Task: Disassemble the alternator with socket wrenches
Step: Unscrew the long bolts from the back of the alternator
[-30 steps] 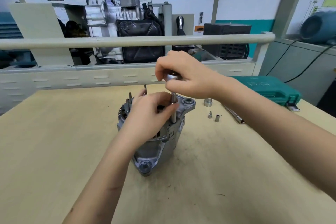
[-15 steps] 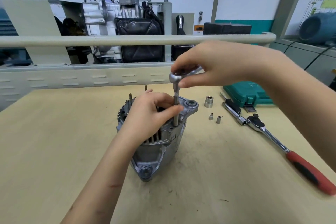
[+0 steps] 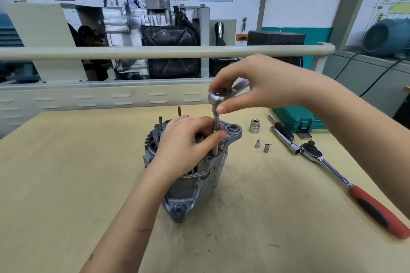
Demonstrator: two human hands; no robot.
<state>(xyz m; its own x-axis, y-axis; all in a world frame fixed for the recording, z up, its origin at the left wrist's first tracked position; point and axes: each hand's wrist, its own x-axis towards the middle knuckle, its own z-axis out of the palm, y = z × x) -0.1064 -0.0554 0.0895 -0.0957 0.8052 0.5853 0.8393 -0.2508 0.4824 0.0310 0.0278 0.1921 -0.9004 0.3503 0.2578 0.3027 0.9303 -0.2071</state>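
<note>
The alternator (image 3: 190, 175) stands upright mid-bench on the wooden table (image 3: 66, 184). The left hand (image 3: 184, 146) rests on top, thumb and fingers pinching the extension bar (image 3: 215, 133). The right hand (image 3: 255, 86) grips the small ratchet head (image 3: 218, 97) from above. I think the socket end sits on a through-bolt, but it's hidden. A red-handled ratchet (image 3: 346, 182) and loose sockets (image 3: 261, 145) lie to the right.

We see the alternator (image 3: 190, 175) standing mid-table (image 3: 66, 184), our left hand (image 3: 186, 146) on top of it and our right hand (image 3: 259, 86) above. To its right lie three sockets (image 3: 254, 126), then a long ratchet (image 3: 346, 184); a tool case (image 3: 297, 117) sits behind.
</note>
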